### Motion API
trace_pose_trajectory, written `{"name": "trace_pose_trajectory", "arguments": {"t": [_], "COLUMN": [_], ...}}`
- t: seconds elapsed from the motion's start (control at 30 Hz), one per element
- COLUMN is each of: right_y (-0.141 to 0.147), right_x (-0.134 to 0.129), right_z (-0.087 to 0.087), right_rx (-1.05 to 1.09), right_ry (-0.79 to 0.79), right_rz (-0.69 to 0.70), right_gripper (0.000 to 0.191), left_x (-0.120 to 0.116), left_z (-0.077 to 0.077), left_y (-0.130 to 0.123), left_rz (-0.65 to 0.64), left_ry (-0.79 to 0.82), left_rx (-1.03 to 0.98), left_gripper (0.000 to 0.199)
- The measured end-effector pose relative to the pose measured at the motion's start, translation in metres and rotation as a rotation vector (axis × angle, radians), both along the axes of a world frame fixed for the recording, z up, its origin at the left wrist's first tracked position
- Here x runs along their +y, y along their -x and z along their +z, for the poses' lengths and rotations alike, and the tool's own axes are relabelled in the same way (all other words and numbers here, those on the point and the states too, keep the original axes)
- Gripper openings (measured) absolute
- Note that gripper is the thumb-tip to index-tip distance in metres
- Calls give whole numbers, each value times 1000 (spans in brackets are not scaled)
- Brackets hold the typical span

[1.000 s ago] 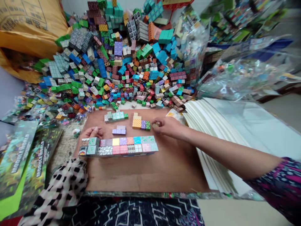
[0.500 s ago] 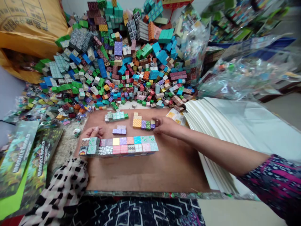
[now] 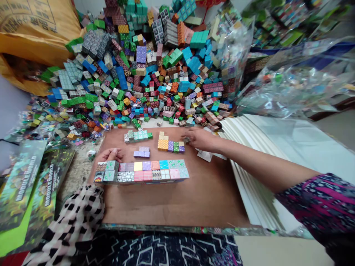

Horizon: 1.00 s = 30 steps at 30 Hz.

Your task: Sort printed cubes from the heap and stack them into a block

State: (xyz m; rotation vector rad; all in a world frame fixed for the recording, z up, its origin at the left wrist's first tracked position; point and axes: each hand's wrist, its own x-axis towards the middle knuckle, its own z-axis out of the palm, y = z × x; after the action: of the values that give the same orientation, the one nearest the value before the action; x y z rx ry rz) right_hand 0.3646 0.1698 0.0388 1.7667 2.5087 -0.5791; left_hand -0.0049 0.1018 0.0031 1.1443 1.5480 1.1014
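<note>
My left hand point(image 3: 111, 154) rests at the left of the brown board, its fingers curled in and partly hidden behind patterned toy blocks. In front of it lies a long two-row block strip point(image 3: 151, 170) of mixed colours, with a raised pair of grey-green cubes point(image 3: 111, 170) at its left end. My right hand point(image 3: 199, 139) is closed, fingertips bent around something small and greyish that I cannot make out. Just left of those fingertips sits a group of yellow, purple and green blocks point(image 3: 169, 145). Nearby are a small lilac block piece point(image 3: 141, 152) and a pale teal block piece point(image 3: 138, 135).
A big heap of mixed blocks point(image 3: 149, 81) rises behind the brown board point(image 3: 177, 207). White sheets point(image 3: 249, 159) are stacked at the right, below clear plastic bags point(image 3: 294, 88). A white slip point(image 3: 204, 155) lies under my right forearm. Printed packages point(image 3: 22, 177) lie at the left.
My right hand has moved a little right and up, off the end of the yellow, purple and green group. White slips now show below my right wrist. My left hand has stayed in place.
</note>
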Motion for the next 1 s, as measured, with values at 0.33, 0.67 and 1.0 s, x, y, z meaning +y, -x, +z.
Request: {"name": "trace_pose_trajectory", "arguments": {"t": [0.33,0.67,1.0], "right_y": [25,51,61], "right_x": [28,29,40], "right_z": [9,11,12], "right_rx": [144,64,-75], "right_ry": [139,167,35], "right_rz": [-40,26,8], "right_gripper": [17,33,34], "left_x": [0,2,4], "left_z": [2,-7,-14], "left_y": [-2,4,7], "left_rz": [6,-12,-17], "left_ry": [5,-4,-31], "left_rx": [6,-11,-31], "left_gripper": [76,70,70]}}
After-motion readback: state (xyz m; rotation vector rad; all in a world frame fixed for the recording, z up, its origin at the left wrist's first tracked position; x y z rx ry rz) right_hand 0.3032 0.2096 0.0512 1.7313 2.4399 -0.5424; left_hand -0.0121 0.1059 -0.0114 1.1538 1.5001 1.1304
